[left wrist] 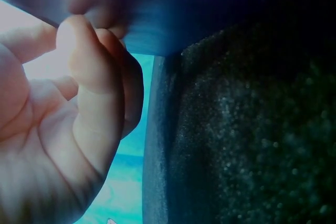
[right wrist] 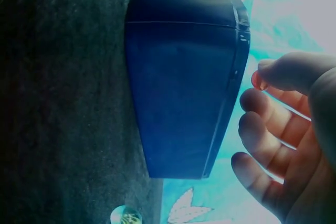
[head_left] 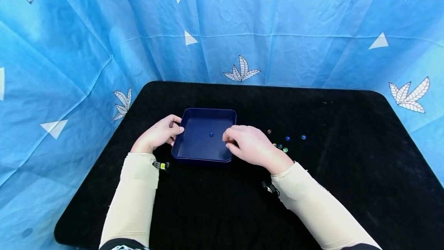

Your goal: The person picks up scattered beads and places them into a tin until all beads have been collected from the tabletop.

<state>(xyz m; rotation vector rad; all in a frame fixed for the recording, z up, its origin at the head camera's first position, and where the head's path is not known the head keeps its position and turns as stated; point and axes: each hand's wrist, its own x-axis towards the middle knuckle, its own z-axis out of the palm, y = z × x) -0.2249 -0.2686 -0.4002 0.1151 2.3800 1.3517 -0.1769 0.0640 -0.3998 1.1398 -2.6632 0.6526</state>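
Note:
A shallow dark blue tray (head_left: 197,146) sits on the black table with one blue marble (head_left: 211,134) lying in it. My left hand (head_left: 160,132) grips the tray's left wall, thumb over the rim; in the left wrist view its fingers (left wrist: 94,93) bend against the outside. Over the tray's right rim is my right hand (head_left: 248,144). Between thumb and index fingertip it pinches a reddish, see-through marble (right wrist: 257,81), which the head view hides. The right wrist view shows that hand just above the tray's side wall (right wrist: 184,98).
Several loose marbles lie right of the tray, among them a blue one (head_left: 288,139), a green one (head_left: 285,150) and an orange one (head_left: 269,131). A blue curtain (head_left: 222,18) with leaf prints hangs behind the black table (head_left: 347,146).

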